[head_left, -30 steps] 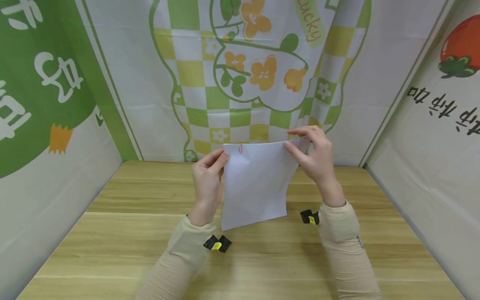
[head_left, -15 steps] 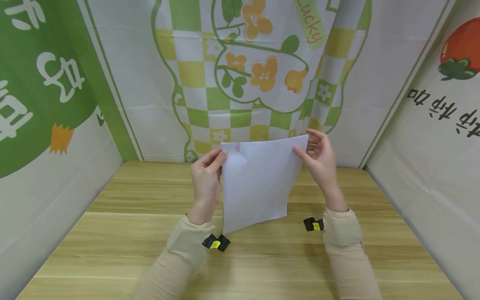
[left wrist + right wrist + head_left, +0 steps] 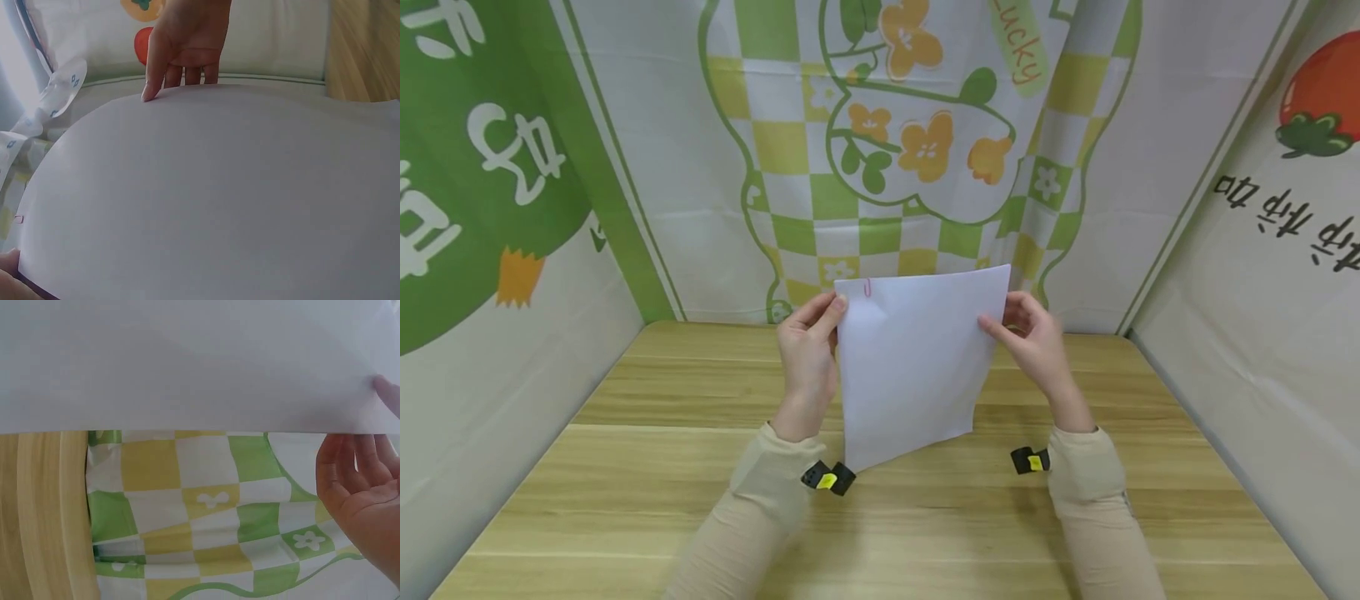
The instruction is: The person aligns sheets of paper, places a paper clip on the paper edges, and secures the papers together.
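Note:
Blank white paper (image 3: 917, 367) is held up in front of me, tilted, its lower edge near the tabletop. A pink paper clip (image 3: 867, 287) sits on its top edge near the left corner, and shows small at the left of the left wrist view. My left hand (image 3: 808, 346) pinches the paper's upper left edge, thumb in front. On the opposite side my right hand (image 3: 1033, 346) holds the right edge below the top corner, thumb (image 3: 387, 392) on the front face and fingers behind. Whether it is one sheet or several I cannot tell.
A wooden table (image 3: 662, 467) lies below the hands. Printed cloth walls (image 3: 865, 242) enclose its back and both sides. A small black device with a yellow tag sits at each wrist, the left one (image 3: 828, 478) close to the paper's lower corner.
My right hand has slid from the paper's top right corner down along its right edge. The left hand keeps its pinch and has shifted slightly left, with the paper's clipped corner.

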`<move>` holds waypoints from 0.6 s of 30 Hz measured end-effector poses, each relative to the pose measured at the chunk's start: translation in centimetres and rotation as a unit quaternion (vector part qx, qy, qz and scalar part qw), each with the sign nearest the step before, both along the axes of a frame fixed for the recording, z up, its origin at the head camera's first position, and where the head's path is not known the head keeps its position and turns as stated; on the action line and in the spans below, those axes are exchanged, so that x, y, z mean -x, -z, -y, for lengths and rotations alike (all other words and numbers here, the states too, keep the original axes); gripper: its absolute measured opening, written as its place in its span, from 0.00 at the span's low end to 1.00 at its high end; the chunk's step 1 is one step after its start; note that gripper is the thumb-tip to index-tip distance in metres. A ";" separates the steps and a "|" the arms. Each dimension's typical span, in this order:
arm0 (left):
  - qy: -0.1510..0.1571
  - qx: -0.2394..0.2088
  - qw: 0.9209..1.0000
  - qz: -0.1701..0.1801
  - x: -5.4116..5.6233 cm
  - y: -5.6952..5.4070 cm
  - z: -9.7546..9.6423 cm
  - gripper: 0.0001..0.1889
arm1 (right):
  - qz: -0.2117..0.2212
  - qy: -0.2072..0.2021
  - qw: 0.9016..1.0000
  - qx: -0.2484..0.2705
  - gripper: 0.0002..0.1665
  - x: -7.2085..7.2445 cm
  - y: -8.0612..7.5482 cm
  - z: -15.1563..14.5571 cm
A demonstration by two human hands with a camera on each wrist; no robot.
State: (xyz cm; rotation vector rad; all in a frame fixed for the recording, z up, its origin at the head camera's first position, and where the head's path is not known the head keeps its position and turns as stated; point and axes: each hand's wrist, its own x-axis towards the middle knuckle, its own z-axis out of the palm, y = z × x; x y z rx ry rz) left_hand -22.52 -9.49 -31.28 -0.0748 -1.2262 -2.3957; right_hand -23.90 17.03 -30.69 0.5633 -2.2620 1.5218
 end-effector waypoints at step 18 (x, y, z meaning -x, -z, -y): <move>-0.016 -0.012 1.000 -0.021 0.9 0.0 0.2 0.08 | 0.030 -0.062 0.998 -0.003 0.13 0.4 1.7 -0.9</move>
